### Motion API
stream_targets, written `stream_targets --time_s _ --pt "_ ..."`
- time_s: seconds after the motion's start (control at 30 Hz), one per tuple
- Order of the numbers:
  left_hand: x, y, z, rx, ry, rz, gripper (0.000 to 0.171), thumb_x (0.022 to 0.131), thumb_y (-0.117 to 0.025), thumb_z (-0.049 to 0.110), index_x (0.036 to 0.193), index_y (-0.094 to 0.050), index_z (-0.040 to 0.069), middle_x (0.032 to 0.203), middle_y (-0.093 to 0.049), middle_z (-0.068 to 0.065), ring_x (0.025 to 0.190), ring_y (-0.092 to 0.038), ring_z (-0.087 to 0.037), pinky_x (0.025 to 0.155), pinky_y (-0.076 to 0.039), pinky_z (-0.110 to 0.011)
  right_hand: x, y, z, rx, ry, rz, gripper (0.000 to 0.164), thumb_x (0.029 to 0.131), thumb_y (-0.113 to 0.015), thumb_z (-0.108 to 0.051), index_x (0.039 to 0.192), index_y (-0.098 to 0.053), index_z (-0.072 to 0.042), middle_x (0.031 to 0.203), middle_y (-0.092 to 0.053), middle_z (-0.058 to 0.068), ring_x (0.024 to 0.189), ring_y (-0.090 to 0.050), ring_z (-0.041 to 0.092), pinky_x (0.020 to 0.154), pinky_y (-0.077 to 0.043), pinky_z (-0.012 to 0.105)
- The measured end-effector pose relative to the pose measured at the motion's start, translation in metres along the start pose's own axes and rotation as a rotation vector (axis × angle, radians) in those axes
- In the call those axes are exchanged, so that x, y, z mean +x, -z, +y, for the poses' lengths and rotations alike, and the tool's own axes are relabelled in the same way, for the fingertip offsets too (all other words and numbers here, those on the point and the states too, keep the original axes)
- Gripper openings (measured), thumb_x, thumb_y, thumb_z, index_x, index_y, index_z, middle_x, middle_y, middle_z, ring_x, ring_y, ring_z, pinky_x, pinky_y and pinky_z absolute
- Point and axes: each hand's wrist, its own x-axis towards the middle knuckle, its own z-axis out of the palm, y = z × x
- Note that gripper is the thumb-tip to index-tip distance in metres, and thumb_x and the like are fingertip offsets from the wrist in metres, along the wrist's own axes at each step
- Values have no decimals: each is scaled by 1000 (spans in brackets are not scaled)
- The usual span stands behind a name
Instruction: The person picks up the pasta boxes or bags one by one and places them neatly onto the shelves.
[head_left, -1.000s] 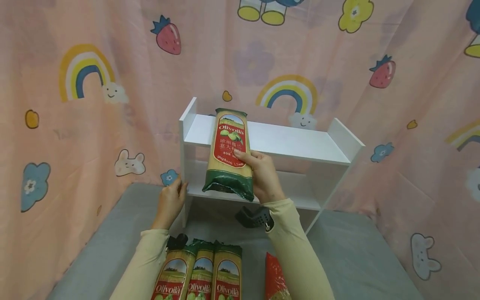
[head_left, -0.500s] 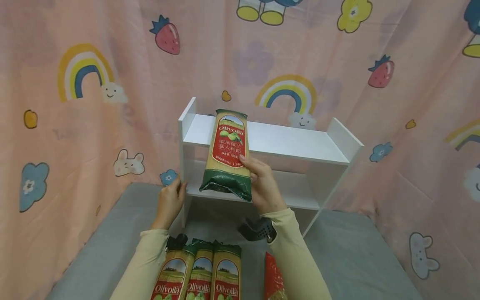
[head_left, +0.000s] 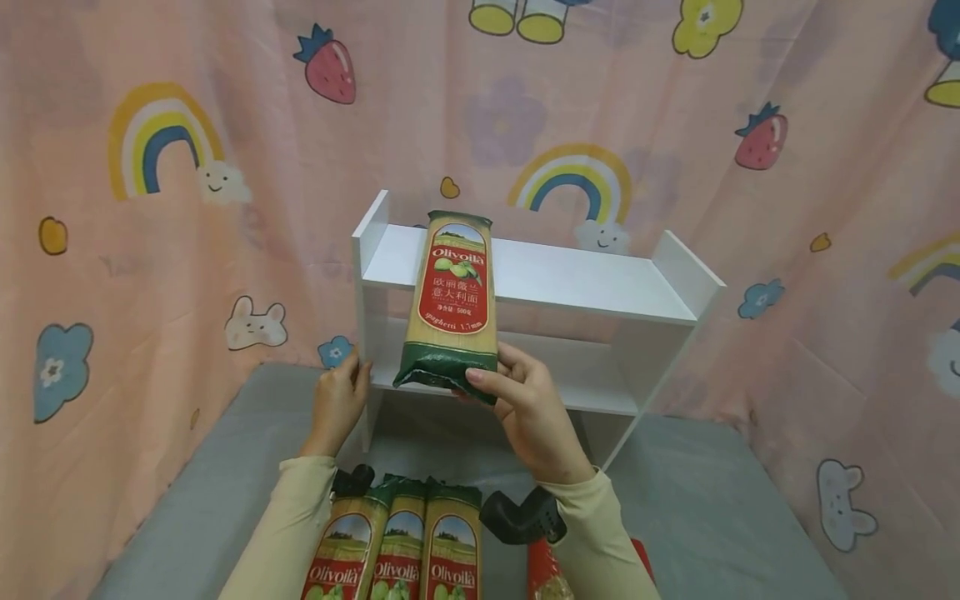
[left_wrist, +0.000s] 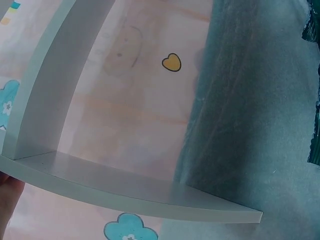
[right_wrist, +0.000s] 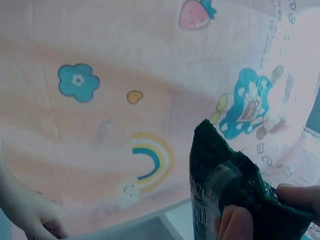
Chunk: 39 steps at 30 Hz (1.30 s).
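My right hand (head_left: 534,408) grips a spaghetti package (head_left: 453,292) by its green lower end, thumb on the front. The package leans upright before the left part of a white shelf unit (head_left: 585,279), its top overlapping the upper board. Seen from the right wrist, the dark green crimped end (right_wrist: 225,165) sits between the thumb and curled fingers (right_wrist: 236,223). Against the unit's left side panel (head_left: 362,317), my left hand (head_left: 337,404) holds the edge. Only a bit of that hand (left_wrist: 9,200) shows in the left wrist view, beside the white panel (left_wrist: 150,202).
Three more spaghetti packages (head_left: 401,542) lie side by side on the grey surface (head_left: 720,517) in front of the unit. A red package (head_left: 546,571) lies right of them, partly under my right forearm. A patterned pink curtain (head_left: 300,167) hangs behind.
My right hand has slid down the held package from its middle right edge to its green bottom end. The package has shifted slightly left. The left hand stays on the shelf unit.
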Motion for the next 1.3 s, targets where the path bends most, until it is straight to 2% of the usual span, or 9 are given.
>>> stream_targets --time_s 0.23,0.4,0.53,0.77,1.07,1.3 --pt "-1 0 -3 1 -5 7 12 90 -61 0 99 -60 -8 56 -51 -8 44 -39 -13 44 -33 -29 12 4 -2 -29 -5 -12 44 90 -55 -7 130 -44 9 109 -61 9 94 -59 15 85 -47 28" --pt "-2 1 -3 5 18 0 20 90 -61 1 107 -61 -11 56 -50 -8 44 -38 -12 43 -32 -29 24 7 1 -47 2 -34 44 90 -54 -6 130 -42 10 107 -61 8 91 -60 16 82 -48 29" --pt "-3 -1 -3 14 25 4 25 90 -61 1 112 -60 -11 56 -50 -8 45 -36 -11 44 -32 -30 33 6 3 -20 -3 -46 44 90 -54 -6 130 -43 10 107 -61 9 92 -59 17 82 -48 29" --pt "-4 -3 -3 32 42 20 17 90 -61 2 104 -62 -8 56 -50 -8 46 -37 -13 45 -32 -31 44 3 6 15 -10 -45 44 91 -53 -6 131 -43 8 110 -57 10 95 -58 18 84 -47 30" --pt "-1 -3 -2 32 22 30 11 90 -61 2 97 -61 -6 55 -48 -7 46 -35 -11 45 -31 -31 41 5 10 9 2 -31 47 91 -53 -8 133 -41 8 112 -57 12 94 -60 20 87 -48 35" --pt "1 -2 1 20 16 33 9 90 -61 2 94 -60 -6 56 -50 -9 44 -39 -16 44 -32 -32 28 9 13 -62 55 -7 43 91 -59 -12 126 -47 9 95 -66 7 81 -65 17 80 -51 34"
